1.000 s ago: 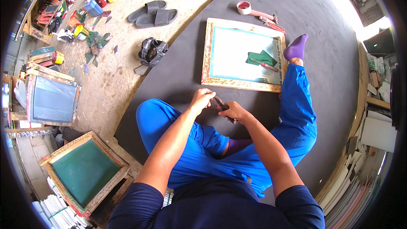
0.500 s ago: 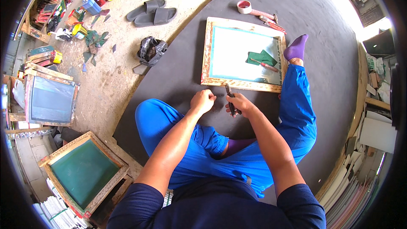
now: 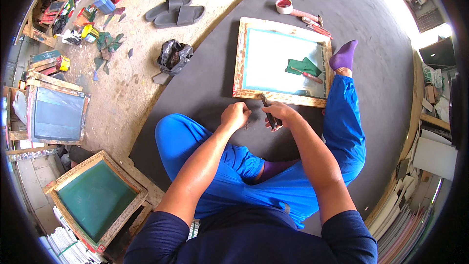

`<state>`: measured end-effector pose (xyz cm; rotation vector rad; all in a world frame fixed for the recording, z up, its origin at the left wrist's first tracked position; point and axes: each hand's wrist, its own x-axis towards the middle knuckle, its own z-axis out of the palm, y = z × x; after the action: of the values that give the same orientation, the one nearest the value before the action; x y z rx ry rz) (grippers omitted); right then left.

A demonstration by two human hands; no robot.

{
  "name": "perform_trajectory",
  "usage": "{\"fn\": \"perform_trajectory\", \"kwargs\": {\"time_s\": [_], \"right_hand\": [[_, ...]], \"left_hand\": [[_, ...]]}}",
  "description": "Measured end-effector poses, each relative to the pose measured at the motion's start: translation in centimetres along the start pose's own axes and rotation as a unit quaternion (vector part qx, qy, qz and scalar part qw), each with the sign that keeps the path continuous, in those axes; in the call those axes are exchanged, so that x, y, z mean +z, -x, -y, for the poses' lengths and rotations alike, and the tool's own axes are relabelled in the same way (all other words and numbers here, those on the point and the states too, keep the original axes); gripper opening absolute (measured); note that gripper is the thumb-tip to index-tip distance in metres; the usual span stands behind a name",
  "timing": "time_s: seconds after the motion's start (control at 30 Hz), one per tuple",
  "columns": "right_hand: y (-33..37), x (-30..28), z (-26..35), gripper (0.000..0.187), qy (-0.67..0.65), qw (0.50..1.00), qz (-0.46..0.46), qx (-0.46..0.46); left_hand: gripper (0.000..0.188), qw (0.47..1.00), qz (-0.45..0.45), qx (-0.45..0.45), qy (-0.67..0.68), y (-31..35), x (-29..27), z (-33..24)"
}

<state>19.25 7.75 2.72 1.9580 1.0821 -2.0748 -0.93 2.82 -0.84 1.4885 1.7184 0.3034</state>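
My right hand [image 3: 281,114] grips dark pliers [image 3: 266,101], their jaws pointing up at the near rail of a wooden screen frame [image 3: 240,63]. My left hand [image 3: 235,116] is closed just left of the pliers, below that rail; whatever its fingertips may pinch is hidden. The frame lies flat on the dark tabletop, with pale mesh and blue edging inside. On its right side rest a green scrap [image 3: 296,64] and a thin tool with a reddish handle [image 3: 312,77]. Small dark bits lie between my hands.
A tape roll [image 3: 284,6], a hammer [image 3: 312,18] and red-handled tools lie beyond the frame. My purple-socked foot [image 3: 343,57] is beside its right edge. Sandals [image 3: 178,12] and a black bag [image 3: 174,57] sit on the floor left. A green screen [image 3: 97,198] leans lower left.
The pliers' handles look closer together in my right hand, which has shifted slightly. My left hand stays nearly in place.
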Motion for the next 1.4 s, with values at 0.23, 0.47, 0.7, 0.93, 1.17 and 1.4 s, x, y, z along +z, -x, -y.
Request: {"fn": "perform_trajectory", "kwargs": {"time_s": [0.23, 0.47, 0.7, 0.93, 1.17, 1.4], "right_hand": [[-0.9, -1.0, 0.3, 0.044, 0.007, 0.999, 0.006, 0.038], [-1.7, -1.1, -0.3, 0.040, -0.015, 1.000, 0.010, 0.019], [0.3, 3.5, -0.5, 0.038, 0.079, 0.978, -0.189, -0.039], [-1.3, 5.8, -3.1, 0.037, 0.227, 0.906, -0.340, -0.112], [0.4, 7.2, -4.9, 0.035, 0.297, 0.906, -0.259, -0.154], [0.9, 7.4, -5.7, 0.029, 0.326, 0.893, -0.192, -0.243]], "left_hand": [[0.024, 1.000, 0.010, 0.012, 0.006, -0.1, -0.1, -0.4], [0.025, 1.000, 0.011, 0.021, 0.005, -0.3, 0.3, -0.2], [0.026, 0.996, 0.044, 0.030, -0.071, 0.1, 0.2, 0.0], [0.034, 0.998, 0.040, 0.006, -0.042, 0.0, 0.1, -0.1], [0.035, 0.956, 0.046, -0.033, 0.286, -1.2, 1.4, 2.3], [0.025, 0.947, 0.053, -0.087, 0.305, -0.6, 0.7, 2.0]]}}
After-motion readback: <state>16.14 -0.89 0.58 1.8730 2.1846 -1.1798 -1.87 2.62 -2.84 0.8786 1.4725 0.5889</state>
